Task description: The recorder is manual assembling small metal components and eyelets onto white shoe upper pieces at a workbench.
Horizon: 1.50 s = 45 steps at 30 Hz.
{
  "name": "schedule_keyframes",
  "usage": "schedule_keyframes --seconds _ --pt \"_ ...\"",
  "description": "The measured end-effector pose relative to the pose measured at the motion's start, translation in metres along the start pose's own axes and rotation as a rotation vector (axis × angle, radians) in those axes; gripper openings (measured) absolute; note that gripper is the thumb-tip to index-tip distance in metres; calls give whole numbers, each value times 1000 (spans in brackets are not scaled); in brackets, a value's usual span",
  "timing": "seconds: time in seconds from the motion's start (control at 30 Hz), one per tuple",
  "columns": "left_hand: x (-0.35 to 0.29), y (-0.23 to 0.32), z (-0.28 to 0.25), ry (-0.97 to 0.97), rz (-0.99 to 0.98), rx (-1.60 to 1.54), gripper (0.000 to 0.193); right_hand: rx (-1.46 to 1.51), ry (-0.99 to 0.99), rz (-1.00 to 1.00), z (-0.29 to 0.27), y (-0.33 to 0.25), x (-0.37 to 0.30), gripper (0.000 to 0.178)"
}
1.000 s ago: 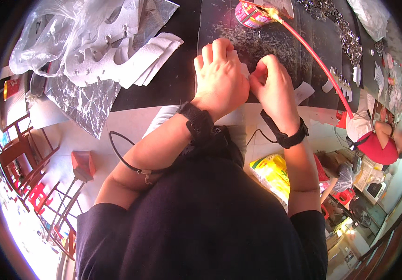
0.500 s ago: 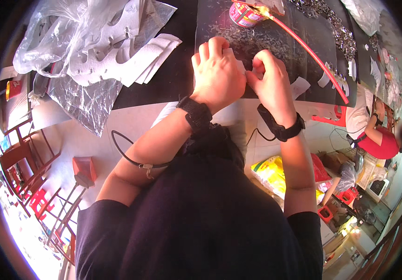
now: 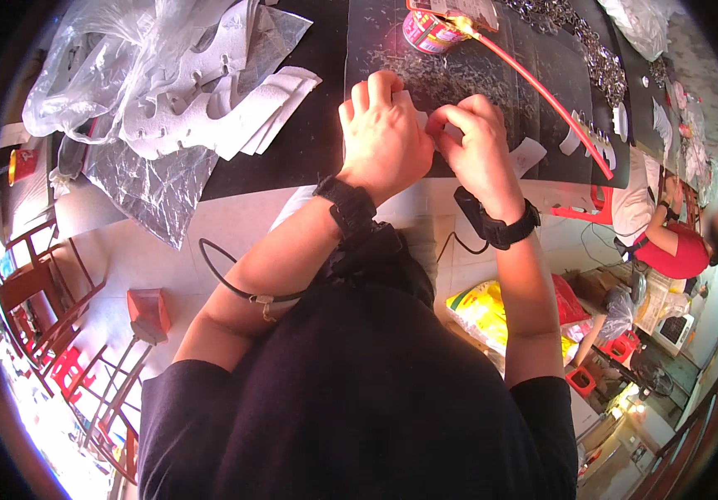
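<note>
Both my hands meet over the near edge of the dark table. My left hand [image 3: 386, 129] is closed around a small white piece [image 3: 421, 119], mostly hidden by its fingers. Beside it, my right hand [image 3: 477, 143] is pinched, thumb and forefinger together against the right side of that piece. What else lies between those fingertips is too small to make out. Just right of my right hand lies a white curved strip [image 3: 528, 156]. Beyond my hands stands a pink tin [image 3: 430, 32] with a long red stick [image 3: 542, 90] resting from its top.
White notched cut-out sheets [image 3: 251, 112] and clear plastic bags [image 3: 84, 92] cover the table's left. Shiny metal pieces [image 3: 596, 50] lie heaped at the far right, near small white strips [image 3: 574, 137]. Another person in red [image 3: 677, 250] sits to the right. A red dustpan [image 3: 149, 312] stands on the floor.
My right hand's fingertips have come closer to my left hand and curled in more tightly. The left hand keeps its hold. The whole view has shifted slightly.
</note>
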<state>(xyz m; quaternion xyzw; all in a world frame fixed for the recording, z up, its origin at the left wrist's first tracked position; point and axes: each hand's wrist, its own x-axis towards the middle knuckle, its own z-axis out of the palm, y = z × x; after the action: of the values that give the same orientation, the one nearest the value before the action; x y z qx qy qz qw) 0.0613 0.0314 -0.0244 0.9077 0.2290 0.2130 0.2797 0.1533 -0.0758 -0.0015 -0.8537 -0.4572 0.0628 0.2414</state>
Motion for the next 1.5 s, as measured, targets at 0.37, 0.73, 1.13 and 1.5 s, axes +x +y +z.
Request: schedule_keyframes --seconds 0.37,0.73,1.13,1.5 --pt "-1 0 0 32 23 -16 12 -113 4 48 -6 -8 -1 12" --pt "0 -1 -2 4 32 -19 11 -70 -16 84 -2 -4 -2 12" --pt "-1 -2 -2 -18 53 -14 12 -71 -14 100 -4 -5 -3 9" --pt "-1 -1 -2 -3 36 -26 19 -151 9 57 -5 -7 -3 12"
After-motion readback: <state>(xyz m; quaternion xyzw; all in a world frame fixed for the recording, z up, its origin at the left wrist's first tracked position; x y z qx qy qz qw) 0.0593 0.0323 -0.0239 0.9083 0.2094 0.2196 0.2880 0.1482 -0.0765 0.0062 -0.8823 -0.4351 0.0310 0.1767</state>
